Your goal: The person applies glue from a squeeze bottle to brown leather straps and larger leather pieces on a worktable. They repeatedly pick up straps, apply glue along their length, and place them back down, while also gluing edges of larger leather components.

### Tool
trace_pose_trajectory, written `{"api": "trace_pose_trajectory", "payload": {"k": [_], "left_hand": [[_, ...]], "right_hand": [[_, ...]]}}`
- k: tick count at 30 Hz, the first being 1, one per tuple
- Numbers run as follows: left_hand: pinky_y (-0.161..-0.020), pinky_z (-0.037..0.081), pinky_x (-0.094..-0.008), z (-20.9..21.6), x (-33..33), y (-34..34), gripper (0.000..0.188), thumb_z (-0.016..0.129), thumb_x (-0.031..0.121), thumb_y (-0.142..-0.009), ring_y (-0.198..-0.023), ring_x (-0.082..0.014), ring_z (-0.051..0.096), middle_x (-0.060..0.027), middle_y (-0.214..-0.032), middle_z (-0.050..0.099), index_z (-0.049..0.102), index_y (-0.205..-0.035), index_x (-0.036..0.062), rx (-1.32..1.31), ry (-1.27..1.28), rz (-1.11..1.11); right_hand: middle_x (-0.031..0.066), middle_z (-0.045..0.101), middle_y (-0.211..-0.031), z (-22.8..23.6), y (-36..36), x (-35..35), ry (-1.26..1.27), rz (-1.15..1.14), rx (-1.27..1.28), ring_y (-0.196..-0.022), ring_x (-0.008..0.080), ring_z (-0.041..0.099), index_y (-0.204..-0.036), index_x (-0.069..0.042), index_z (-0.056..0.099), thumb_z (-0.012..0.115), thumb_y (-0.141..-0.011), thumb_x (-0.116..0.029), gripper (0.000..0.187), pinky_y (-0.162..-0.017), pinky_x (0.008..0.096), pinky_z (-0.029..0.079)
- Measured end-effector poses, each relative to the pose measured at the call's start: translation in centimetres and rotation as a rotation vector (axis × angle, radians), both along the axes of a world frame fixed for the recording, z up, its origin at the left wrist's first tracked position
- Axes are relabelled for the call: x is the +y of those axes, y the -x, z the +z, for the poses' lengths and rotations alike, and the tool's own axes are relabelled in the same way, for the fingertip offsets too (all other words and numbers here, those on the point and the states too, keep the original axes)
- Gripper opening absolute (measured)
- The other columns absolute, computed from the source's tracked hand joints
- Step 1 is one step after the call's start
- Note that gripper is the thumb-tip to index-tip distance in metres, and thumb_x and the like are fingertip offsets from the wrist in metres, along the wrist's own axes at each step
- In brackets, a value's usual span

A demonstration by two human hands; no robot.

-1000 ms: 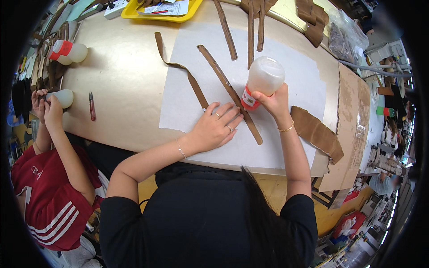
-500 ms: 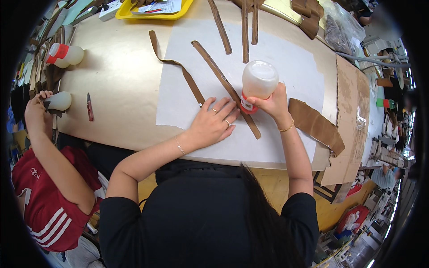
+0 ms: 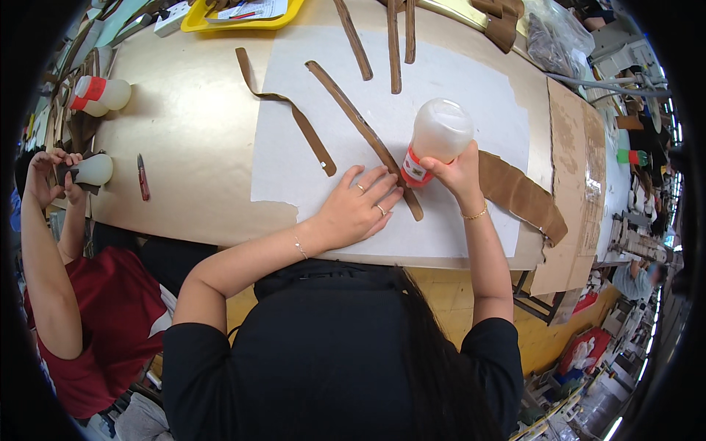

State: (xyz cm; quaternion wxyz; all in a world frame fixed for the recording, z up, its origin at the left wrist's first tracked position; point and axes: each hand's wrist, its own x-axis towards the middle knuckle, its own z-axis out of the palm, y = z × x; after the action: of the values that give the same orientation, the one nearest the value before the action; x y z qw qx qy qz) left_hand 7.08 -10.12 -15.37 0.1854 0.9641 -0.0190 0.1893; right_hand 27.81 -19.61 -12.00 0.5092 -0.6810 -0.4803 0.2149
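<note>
My right hand [image 3: 457, 173] is closed round the lower part of an upturned bottle [image 3: 443, 126], translucent with a red band. The bottle's lower end is at a long brown leather strip [image 3: 353, 117] that slants across white paper [image 3: 316, 55]. Fingers stretched out, my left hand [image 3: 358, 209] lies flat with its fingertips by the strip's near end. A second brown strip [image 3: 298, 121], curled at its far end, rests to the left of it. To the right of my right hand lies a wide brown leather piece [image 3: 522, 195].
Several brown strips [image 3: 395, 51] lie at the far side near a yellow tray [image 3: 243, 23]. A red pen [image 3: 143, 178] and two bottles [image 3: 110, 94] are on the left. There a co-worker's hands [image 3: 51, 173] hold another bottle. Cardboard [image 3: 570, 198] covers the table's right side.
The bottle in my right hand has tilted rightward and moved slightly along the strip. My left hand has shifted a little right and nearer. The co-worker's arms have moved.
</note>
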Motion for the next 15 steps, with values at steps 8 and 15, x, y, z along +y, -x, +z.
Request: {"api": "trace_pose_trajectory", "payload": {"k": [8, 15], "left_hand": [[-0.097, 0.035, -0.0475, -0.2, -0.5, 0.0, 0.04, 0.068, 0.027, -0.077, -0.12, -0.0259, 0.046, -0.0105, -0.123, 0.052, 0.061, -0.114, 0.0114, 0.013, -0.018, -0.005], [-0.096, 0.034, -0.048, 0.0, -0.6, 0.1, 0.039, 0.068, 0.026, -0.077, -0.12, -0.0258, 0.046, -0.0102, -0.123, 0.052, 0.061, -0.114, 0.0136, 0.023, -0.049, -0.006]], "right_hand": [[0.0097, 0.071, -0.08, 0.2, 0.5, -0.3, -0.002, 0.027, -0.061, -0.073, 0.0172, 0.068, -0.088, 0.0, 0.069, 0.084, -0.065, -0.032, 0.043, -0.066, 0.0293, 0.054], [0.0098, 0.071, -0.079, 0.5, 1.1, -1.9, 0.006, 0.019, -0.043, -0.072, 0.0177, 0.069, -0.088, 0.001, 0.068, 0.084, -0.064, -0.035, 0.046, -0.066, 0.0291, 0.054]]}}
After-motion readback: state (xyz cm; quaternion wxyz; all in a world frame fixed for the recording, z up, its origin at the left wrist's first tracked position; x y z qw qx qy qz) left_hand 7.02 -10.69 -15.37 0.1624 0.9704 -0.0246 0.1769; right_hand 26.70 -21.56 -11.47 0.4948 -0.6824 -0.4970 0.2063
